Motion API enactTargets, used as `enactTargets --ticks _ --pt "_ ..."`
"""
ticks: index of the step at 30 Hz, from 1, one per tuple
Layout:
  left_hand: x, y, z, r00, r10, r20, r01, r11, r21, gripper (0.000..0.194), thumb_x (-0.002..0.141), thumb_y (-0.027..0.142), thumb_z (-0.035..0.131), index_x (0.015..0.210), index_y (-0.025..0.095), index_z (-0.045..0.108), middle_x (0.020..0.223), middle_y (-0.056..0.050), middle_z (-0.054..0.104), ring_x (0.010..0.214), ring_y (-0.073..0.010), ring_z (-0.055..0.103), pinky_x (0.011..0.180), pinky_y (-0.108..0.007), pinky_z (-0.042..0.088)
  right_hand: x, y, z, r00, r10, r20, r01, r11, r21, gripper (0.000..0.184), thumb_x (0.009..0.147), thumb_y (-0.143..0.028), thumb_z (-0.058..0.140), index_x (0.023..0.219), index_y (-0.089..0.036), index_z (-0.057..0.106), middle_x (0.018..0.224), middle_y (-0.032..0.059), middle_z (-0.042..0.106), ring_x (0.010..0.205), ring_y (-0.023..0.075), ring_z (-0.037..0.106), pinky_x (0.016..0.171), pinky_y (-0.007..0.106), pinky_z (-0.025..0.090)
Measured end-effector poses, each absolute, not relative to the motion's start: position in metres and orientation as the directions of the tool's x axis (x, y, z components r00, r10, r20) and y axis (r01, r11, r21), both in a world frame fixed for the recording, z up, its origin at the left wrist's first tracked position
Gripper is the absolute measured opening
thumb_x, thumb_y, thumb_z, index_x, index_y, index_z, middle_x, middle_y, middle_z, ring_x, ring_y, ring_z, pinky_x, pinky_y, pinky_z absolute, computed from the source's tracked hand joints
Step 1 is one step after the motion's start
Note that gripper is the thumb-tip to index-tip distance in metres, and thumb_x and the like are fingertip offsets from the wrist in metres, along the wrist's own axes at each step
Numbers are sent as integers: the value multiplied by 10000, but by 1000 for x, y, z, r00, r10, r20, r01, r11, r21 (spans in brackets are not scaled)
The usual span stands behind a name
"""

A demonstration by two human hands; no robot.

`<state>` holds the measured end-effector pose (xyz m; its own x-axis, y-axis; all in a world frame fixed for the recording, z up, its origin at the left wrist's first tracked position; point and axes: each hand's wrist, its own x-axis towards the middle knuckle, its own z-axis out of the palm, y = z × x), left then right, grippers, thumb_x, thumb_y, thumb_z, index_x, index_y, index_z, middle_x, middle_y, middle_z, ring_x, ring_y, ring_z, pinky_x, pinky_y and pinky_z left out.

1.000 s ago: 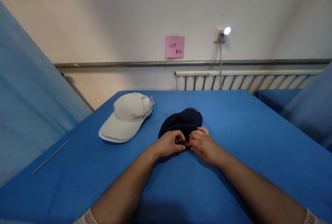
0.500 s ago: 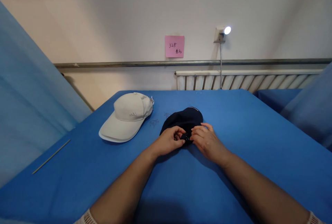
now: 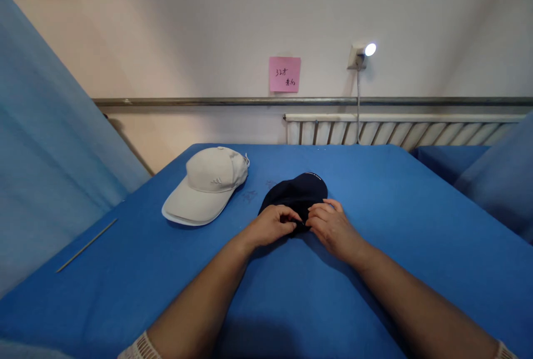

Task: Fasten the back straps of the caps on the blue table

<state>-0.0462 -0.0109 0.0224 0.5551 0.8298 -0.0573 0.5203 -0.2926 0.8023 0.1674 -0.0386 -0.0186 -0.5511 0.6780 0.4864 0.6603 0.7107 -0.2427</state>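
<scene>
Fingers [image 3: 293, 215], both hands [image 3: 272, 227] [image 3: 333, 231]: pinching dark cap [image 3: 293, 188], partly hiding it | pale cap [image 3: 210, 173], stick [image 3: 86, 245] leftward

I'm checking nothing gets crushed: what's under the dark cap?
Only blue tablecloth shows around the dark cap; whatever lies directly beneath is covered by the cap and both hands.

Single head view: worn on person's head, facing forward and down over blue cloth-covered table [image 3: 350, 292], both bare forearms entering from bottom edge.
</scene>
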Motion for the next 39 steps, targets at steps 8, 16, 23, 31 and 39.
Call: enactTargets --ticks 8,16,23,31,39 --pt "-39 -13 17 484 875 16 563 -325 760 202 810 207 532 953 188 674 875 -26 676 739 -153 599 694 -270 458 166 -39 -20 -546 665 509 653 719 -239 197 911 -116 511 950 -231 666 958 25 689 1104 194 559 1063 459 241" --pt "-46 -13 14 536 842 -51 458 -239 856 148 812 310 570 860 173 598 783 -11 613 695 -135 551 627 -253 432 166 -40 -18 -551 667 501 654 718 -238 190 907 -114 516 941 -224 667 937 29 694 1088 200 571 1058 459 249" --pt "-44 -8 11 514 847 -133 321 -46 946 224 776 341 637 891 159 576 719 14 541 644 -107 498 598 -241 403 166 -40 -18 -555 657 511 638 730 -246 205 920 -114 493 959 -224 662 951 32 693 1092 199 567 1053 462 249" --pt "-46 -9 17 530 832 -165 194 71 978 259 733 325 699 860 163 541 695 34 525 593 -85 484 572 -232 376 166 -41 -16 -558 656 509 652 725 -221 191 915 -118 512 959 -229 660 946 29 693 1097 193 565 1056 453 256" --pt "-47 -8 8 489 864 -123 421 -110 901 180 774 338 614 795 168 557 716 11 562 638 -112 489 573 -238 373 166 -42 -16 -565 666 488 650 723 -234 192 906 -113 519 955 -231 663 939 17 689 1095 186 567 1068 458 240"
